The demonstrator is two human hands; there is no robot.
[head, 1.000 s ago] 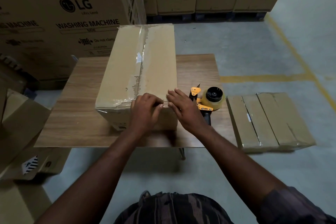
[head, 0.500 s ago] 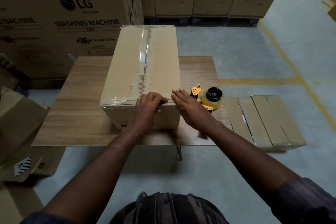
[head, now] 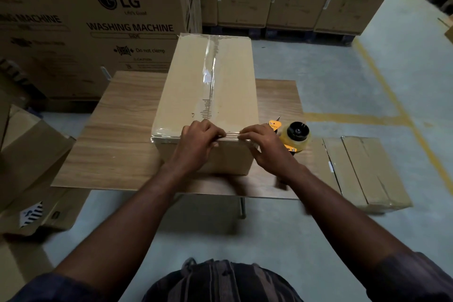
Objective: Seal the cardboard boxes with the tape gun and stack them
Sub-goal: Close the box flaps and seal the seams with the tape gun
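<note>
A long cardboard box [head: 228, 76] lies on the wooden table [head: 117, 130], with clear tape down its middle seam and across its near top edge. My left hand [head: 198, 144] presses bent fingers on the tape at that near edge, thumb on the front face. My right hand [head: 264, 147] lies flatter over the edge near the right corner. Just behind my right hand the yellow tape gun [head: 291, 135] rests on the table, held by nobody. A second sealed box [head: 367, 171] lies on the floor to the right.
Tall washing machine cartons [head: 93, 19] stand behind the table and along the back wall. Opened cardboard boxes [head: 31, 159] sit on the floor at the left. Yellow floor lines [head: 382, 95] run on the right.
My hands, which met at the middle of the near edge, have slid apart along the tape. The box and tape gun have stayed in place.
</note>
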